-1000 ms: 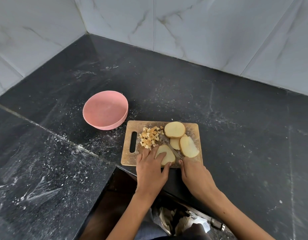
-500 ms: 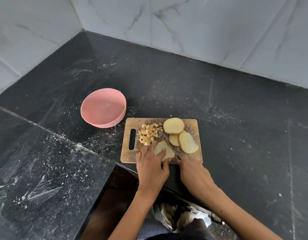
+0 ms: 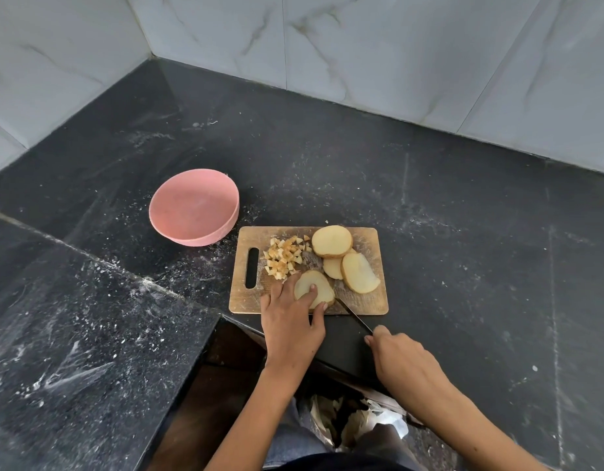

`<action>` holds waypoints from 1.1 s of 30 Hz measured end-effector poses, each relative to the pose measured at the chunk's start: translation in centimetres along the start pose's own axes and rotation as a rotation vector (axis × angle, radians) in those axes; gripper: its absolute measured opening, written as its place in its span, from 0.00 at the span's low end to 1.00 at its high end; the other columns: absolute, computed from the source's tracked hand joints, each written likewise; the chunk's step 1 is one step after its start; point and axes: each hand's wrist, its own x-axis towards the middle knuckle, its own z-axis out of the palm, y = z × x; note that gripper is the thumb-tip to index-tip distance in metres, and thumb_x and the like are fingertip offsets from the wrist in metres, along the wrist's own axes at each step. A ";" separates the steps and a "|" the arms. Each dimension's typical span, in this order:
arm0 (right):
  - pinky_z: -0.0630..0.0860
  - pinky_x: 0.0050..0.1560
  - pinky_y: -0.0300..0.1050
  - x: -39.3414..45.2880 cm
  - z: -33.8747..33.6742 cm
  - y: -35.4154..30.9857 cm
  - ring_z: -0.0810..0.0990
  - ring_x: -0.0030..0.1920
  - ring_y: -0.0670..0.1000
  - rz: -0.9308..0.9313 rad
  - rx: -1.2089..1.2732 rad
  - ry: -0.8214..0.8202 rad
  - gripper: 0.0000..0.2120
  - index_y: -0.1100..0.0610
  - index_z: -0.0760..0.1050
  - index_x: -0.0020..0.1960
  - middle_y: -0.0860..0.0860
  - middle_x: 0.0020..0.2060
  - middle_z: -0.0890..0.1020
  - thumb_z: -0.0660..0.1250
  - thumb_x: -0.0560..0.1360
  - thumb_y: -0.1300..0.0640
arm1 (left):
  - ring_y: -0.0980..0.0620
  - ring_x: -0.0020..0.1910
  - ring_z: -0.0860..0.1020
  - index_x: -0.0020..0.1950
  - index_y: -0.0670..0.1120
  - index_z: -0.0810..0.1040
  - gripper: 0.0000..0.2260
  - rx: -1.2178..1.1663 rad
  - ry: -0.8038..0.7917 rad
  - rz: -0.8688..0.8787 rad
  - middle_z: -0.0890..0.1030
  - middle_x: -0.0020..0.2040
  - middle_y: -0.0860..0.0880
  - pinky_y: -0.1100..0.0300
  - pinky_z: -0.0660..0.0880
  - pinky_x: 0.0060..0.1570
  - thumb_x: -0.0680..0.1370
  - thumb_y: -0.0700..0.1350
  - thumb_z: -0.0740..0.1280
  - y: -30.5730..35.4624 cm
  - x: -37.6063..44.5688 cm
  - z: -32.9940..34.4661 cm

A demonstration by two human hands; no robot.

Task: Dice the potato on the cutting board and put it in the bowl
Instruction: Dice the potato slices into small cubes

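Potato slice (image 3: 313, 289): one flat cut round, lying at the near edge of the cutting board (image 3: 372, 302), pinned under the left hand (image 3: 291, 321), whose fingers (image 3: 312, 291) press down on its top face. Judged firm, light and wet-slick on the cut face; best held from above near the skinned rim, fingertips kept back from the blade line.

Knife (image 3: 353, 315): dark blade, tip just right of the held slice, handle clenched in the right hand (image 3: 401, 360).

Further slices (image 3: 358, 271): three, overlapping, beyond and right of the grip.

Diced pieces (image 3: 285, 256): small heap directly beyond the left fingertips, near the board's handle slot.

Bowl (image 3: 222, 229): pink, holding no potato, on the dark counter (image 3: 463, 266), beyond-left of the board.

Change from half a second ago: the right hand and knife have drawn back off the board toward the person; the left hand's hold is unchanged.
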 end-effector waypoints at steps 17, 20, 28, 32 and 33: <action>0.66 0.40 0.46 5.4 -0.3 -4.2 0.79 0.50 0.58 -0.048 0.164 0.162 0.14 0.59 0.68 0.55 0.58 0.50 0.79 0.48 0.83 0.52 | 0.48 0.53 0.71 0.46 0.52 0.86 0.11 -0.022 0.041 0.003 0.83 0.54 0.49 0.55 0.60 0.50 0.65 0.49 0.79 -0.3 -0.3 0.1; 0.66 0.40 0.45 5.4 -0.1 -4.3 0.78 0.52 0.58 -0.037 0.094 0.146 0.12 0.59 0.69 0.55 0.57 0.51 0.79 0.49 0.83 0.54 | 0.44 0.52 0.77 0.46 0.52 0.86 0.11 -0.019 0.020 -0.003 0.83 0.55 0.48 0.54 0.60 0.50 0.65 0.49 0.80 -0.3 -0.3 0.1; 0.67 0.43 0.47 2.1 0.3 -2.7 0.78 0.54 0.59 0.004 0.039 0.028 0.14 0.58 0.66 0.56 0.57 0.53 0.78 0.46 0.84 0.51 | 0.45 0.53 0.74 0.45 0.52 0.86 0.08 -0.048 0.054 0.001 0.83 0.55 0.49 0.54 0.60 0.51 0.69 0.51 0.73 -0.5 -0.2 0.4; 0.66 0.41 0.47 0.1 1.0 -1.4 0.78 0.52 0.59 0.010 0.024 -0.007 0.11 0.56 0.59 0.48 0.56 0.50 0.78 0.45 0.84 0.51 | 0.46 0.53 0.74 0.46 0.52 0.86 0.10 -0.048 0.035 -0.009 0.83 0.55 0.49 0.54 0.60 0.51 0.69 0.53 0.69 -0.4 -0.2 0.4; 0.66 0.41 0.47 -0.2 1.1 -1.1 0.78 0.52 0.59 0.010 0.026 -0.008 0.11 0.55 0.59 0.48 0.56 0.49 0.78 0.45 0.84 0.50 | 0.47 0.54 0.72 0.46 0.52 0.86 0.10 -0.047 0.031 -0.010 0.83 0.55 0.49 0.54 0.59 0.51 0.69 0.53 0.69 -0.4 -0.2 0.4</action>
